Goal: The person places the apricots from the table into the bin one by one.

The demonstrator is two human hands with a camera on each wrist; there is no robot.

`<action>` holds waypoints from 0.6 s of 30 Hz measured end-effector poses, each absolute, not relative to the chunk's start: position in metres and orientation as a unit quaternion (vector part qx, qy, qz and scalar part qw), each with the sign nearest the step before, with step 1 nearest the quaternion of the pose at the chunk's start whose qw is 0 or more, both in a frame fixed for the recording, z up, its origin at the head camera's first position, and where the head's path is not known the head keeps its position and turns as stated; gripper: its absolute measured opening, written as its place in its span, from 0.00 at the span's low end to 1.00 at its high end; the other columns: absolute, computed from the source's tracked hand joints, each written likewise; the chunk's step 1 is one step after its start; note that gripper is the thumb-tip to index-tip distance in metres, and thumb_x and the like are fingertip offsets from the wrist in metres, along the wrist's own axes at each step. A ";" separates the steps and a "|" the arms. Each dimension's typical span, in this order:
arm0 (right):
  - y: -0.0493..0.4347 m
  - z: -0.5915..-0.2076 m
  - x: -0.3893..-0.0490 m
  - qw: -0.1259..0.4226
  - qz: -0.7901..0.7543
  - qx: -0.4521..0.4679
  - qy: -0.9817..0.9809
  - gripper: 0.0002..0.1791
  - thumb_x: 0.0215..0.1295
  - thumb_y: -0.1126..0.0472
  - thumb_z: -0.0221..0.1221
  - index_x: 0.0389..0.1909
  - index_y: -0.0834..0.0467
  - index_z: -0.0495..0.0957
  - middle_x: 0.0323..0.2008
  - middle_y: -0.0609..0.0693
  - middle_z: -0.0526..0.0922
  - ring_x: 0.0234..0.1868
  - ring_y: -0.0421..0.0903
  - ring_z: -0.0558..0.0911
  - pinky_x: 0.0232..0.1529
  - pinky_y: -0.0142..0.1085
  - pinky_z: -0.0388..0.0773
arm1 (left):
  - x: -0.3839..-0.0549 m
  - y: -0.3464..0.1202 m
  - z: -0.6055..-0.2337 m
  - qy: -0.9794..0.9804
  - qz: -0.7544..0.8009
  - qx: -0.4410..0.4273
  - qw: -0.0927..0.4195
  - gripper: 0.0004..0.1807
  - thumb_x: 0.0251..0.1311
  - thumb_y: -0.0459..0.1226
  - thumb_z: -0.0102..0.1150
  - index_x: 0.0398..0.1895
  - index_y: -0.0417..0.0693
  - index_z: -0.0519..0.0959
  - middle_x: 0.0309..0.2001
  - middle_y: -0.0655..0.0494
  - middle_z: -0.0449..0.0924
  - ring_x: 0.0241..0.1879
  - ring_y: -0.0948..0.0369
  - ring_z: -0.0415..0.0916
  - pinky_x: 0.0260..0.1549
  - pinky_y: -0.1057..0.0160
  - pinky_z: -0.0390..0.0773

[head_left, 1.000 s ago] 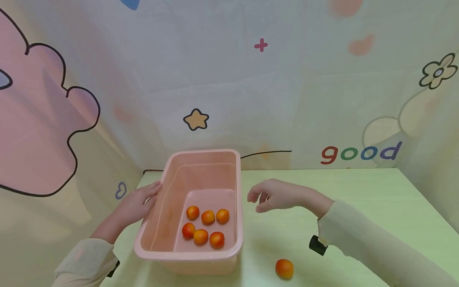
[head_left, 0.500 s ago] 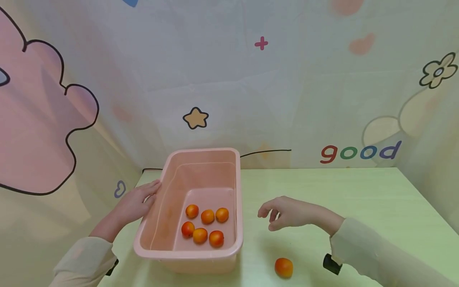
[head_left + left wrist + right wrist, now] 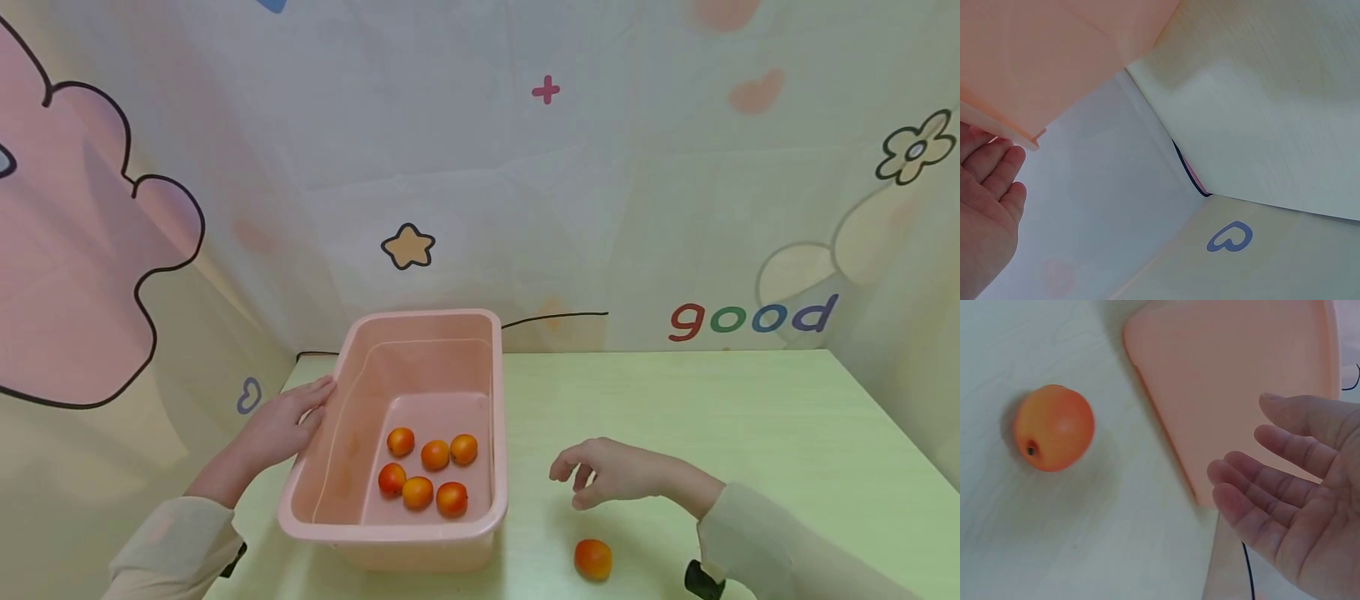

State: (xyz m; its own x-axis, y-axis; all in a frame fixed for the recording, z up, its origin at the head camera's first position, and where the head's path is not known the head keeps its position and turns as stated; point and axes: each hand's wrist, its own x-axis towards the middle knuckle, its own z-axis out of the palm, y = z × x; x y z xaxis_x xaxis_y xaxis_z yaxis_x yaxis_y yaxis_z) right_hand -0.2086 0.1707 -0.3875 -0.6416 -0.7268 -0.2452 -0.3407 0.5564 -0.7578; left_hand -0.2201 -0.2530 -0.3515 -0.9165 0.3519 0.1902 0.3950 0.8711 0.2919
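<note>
A pink plastic tub (image 3: 420, 533) stands on the table with several orange-red round fruits (image 3: 417, 493) on its floor. My left hand (image 3: 281, 425) rests against the tub's left rim, its fingers extended; from below, the left wrist view shows those fingertips (image 3: 1013, 156) right at the rim's underside. To the right of the tub, my right hand (image 3: 622, 473) hovers over the table, fingers loosely bent and nothing between them. One more fruit (image 3: 593, 560) lies just below that hand in the head view. Close up, this same fruit (image 3: 1054, 428) shows a small dark stem in a dimple.
The pale green table (image 3: 712, 417) reaches back to a hanging cloth (image 3: 570, 208) printed with cartoon shapes and the word "good". Cloth also hangs along the left and right sides. Each wrist carries a small black device, the right one (image 3: 703, 579) near the bottom edge.
My right hand has moved away from the tub's right side, toward me and slightly right, closer to the loose fruit. The left hand and the tub have stayed in place.
</note>
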 end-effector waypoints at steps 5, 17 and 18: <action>0.173 -0.401 -0.206 0.285 -0.352 -0.315 0.834 0.15 0.51 0.65 0.60 0.42 0.57 0.75 0.42 0.54 0.77 0.38 0.46 0.77 0.34 0.28 0.75 | -0.220 -0.253 -0.351 -0.965 -0.166 -0.195 0.064 0.23 0.59 0.32 0.47 0.58 0.34 0.65 0.61 0.38 0.62 0.59 0.41 0.60 0.54 0.43 0.64; 0.179 -0.422 -0.199 0.284 -0.330 -0.306 0.847 0.15 0.48 0.67 0.59 0.41 0.59 0.75 0.41 0.52 0.78 0.37 0.46 0.76 0.35 0.29 0.73 | -0.221 -0.255 -0.352 -0.965 -0.168 -0.194 0.059 0.23 0.59 0.32 0.47 0.58 0.34 0.65 0.61 0.37 0.62 0.59 0.41 0.60 0.54 0.43 0.63; 0.178 -0.422 -0.198 0.285 -0.328 -0.301 0.849 0.16 0.48 0.68 0.59 0.41 0.59 0.76 0.41 0.51 0.78 0.37 0.47 0.76 0.34 0.29 0.73 | -0.221 -0.255 -0.352 -0.964 -0.170 -0.194 0.059 0.23 0.59 0.32 0.47 0.58 0.34 0.65 0.61 0.37 0.62 0.59 0.40 0.60 0.54 0.43 0.63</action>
